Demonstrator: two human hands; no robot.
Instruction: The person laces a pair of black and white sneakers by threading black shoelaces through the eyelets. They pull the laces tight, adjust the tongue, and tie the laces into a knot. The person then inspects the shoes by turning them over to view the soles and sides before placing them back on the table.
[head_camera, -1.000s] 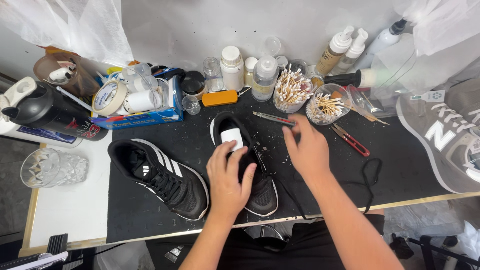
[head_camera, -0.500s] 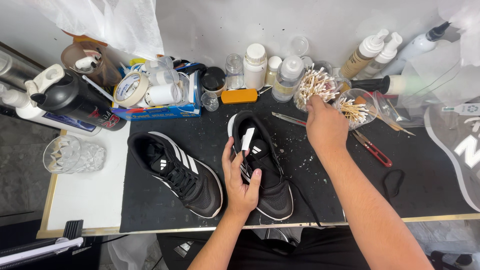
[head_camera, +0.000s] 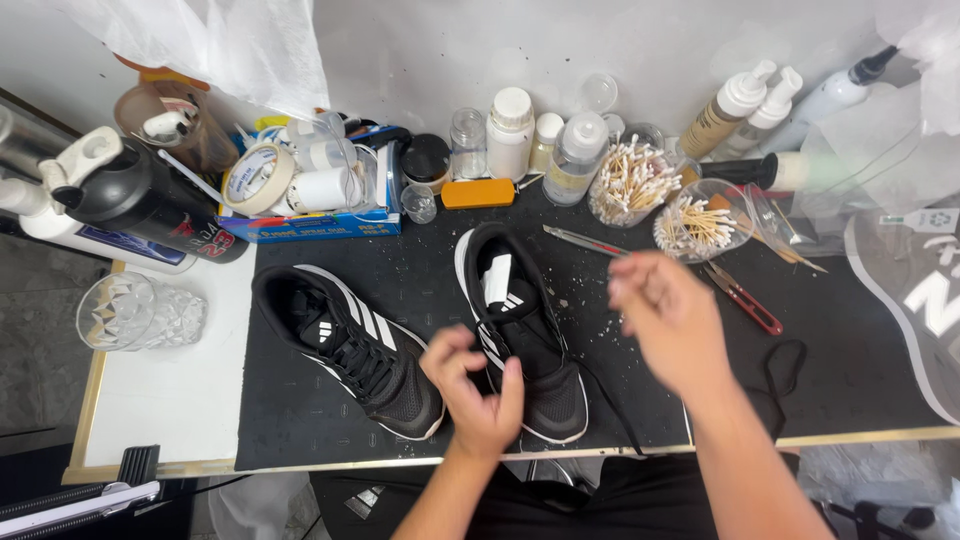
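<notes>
A laced black shoe (head_camera: 350, 348) lay at left on the black mat (head_camera: 840, 350). The left hand (head_camera: 478, 392) gripped the near side of the unlaced shoe (head_camera: 520, 330) at mid-mat. The right hand (head_camera: 668, 318), blurred, hovered right of it; whether it pinched a cotton swab cannot be told. Swab jars (head_camera: 625, 185) stood far right. Judged step: swab cleaning; next, a steady fine touch.

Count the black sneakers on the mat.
2. One black sneaker lies left of the left hand; the other black sneaker sits mid-mat, under that hand. A grey shoe at the right edge isn't counted.
</notes>
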